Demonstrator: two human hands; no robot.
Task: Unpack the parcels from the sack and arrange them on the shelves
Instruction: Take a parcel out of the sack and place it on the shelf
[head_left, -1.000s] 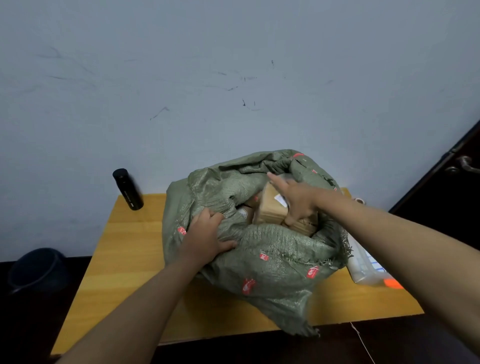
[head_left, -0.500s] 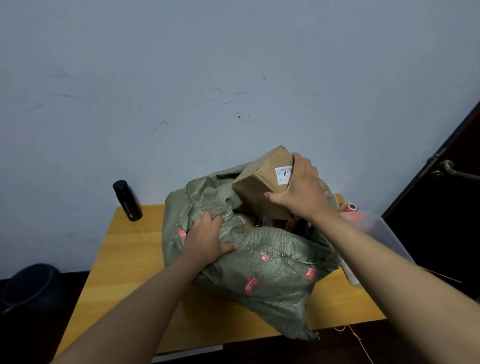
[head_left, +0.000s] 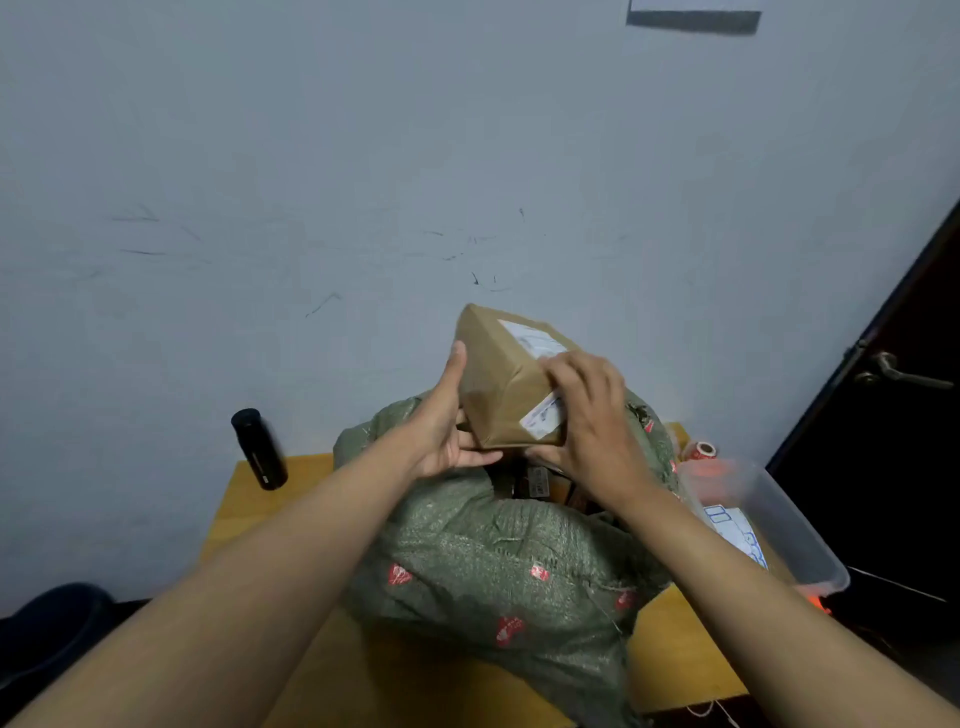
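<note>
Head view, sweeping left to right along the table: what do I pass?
Dark round bin on the floor → black cylindrical bottle → left hand → brown paper-wrapped parcel → right hand → red tape roll → clear plastic tub → dark door's metal handle.

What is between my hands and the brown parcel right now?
Nothing visible: the left hand and right hand both hold the brown paper-wrapped parcel directly, above the green woven sack.
</note>
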